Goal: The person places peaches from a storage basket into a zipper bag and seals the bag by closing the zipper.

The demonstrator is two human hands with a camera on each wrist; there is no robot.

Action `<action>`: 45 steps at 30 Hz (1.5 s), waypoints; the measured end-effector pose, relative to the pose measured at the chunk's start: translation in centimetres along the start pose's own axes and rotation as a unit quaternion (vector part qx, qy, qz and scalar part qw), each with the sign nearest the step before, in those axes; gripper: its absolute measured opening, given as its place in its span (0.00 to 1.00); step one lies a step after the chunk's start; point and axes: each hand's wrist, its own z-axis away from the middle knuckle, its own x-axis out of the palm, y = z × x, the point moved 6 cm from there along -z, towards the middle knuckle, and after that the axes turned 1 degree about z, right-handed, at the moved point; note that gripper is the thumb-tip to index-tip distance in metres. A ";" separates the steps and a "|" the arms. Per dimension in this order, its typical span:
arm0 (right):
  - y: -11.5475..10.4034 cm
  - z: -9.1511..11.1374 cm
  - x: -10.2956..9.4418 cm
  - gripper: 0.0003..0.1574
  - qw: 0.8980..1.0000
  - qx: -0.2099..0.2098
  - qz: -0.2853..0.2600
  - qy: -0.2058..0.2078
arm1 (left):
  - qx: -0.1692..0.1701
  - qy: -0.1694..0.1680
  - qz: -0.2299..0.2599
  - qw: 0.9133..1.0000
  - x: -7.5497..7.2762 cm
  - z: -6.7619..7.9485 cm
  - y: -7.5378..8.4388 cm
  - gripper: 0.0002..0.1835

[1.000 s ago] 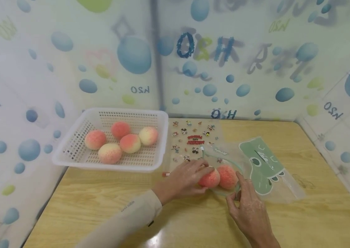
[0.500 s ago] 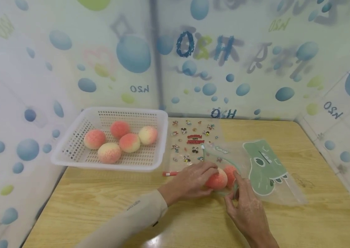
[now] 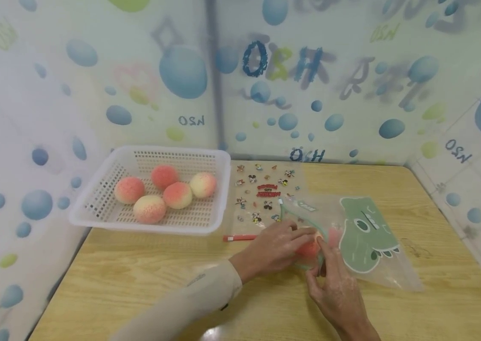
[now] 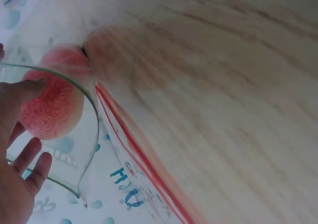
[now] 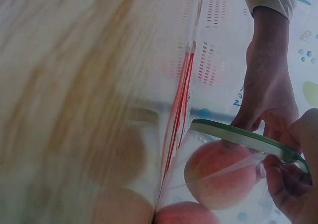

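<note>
Person working at a pale wooden tabletop (image 3: 445, 274). The left hand (image 3: 272, 248), emerging from a light beige sleeve (image 3: 180, 303), is holding a fuzzy round red-and-yellow peach (image 4: 57, 112), its thumb lying across the near side and its fingers curving beneath. The right hand (image 3: 338, 289) is keeping a narrow grip, thumb and fingers pinching the green plastic zip rim (image 5: 238, 137) of a clear plastic bag printed with a green dinosaur face (image 3: 370, 232).

The held peach is sitting in the bag's mouth, which is gaping around it. A second, reddish round peach (image 5: 186, 215) is lying deeper inside, showing through the film; whether the two are touching cannot be told. A small white slider (image 3: 281, 201) is standing at the rim's far end.

The dinosaur bag is overlapping a clear, flat bag printed with small cartoon figures (image 3: 261, 189), whose red zip strip (image 3: 240, 238) is running along its near edge. To the left, a white perforated plastic basket (image 3: 146, 229) is containing five red-and-cream fuzzy peaches (image 3: 177, 195). Pale sheeting with blue and green dots (image 3: 291, 102) is enclosing the tabletop behind.
</note>
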 end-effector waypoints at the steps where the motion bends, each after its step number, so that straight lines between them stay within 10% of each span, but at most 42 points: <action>1: 0.0 0.0 0.0 0.41 1.000 0.000 -0.001 0.002 | -0.002 -0.002 -0.004 1.000 0.1 -0.1 0.1 0.27; 14: -0.1 0.0 -0.2 0.41 1.000 0.006 -0.010 0.013 | -0.051 -0.055 0.034 0.997 1.3 0.1 0.2 0.20; 28: -0.3 -0.2 -0.1 0.38 1.000 -0.015 0.002 0.022 | -0.018 -0.067 0.047 0.996 1.3 0.1 0.7 0.24; 37: -0.5 -0.4 0.1 0.38 0.999 -0.026 -0.009 0.024 | 0.005 -0.150 0.051 0.987 2.2 -0.3 1.3 0.33; 45: -0.1 -0.5 -0.3 0.37 0.999 -0.028 -0.021 0.020 | 0.028 -0.085 0.104 0.991 1.0 0.1 1.1 0.30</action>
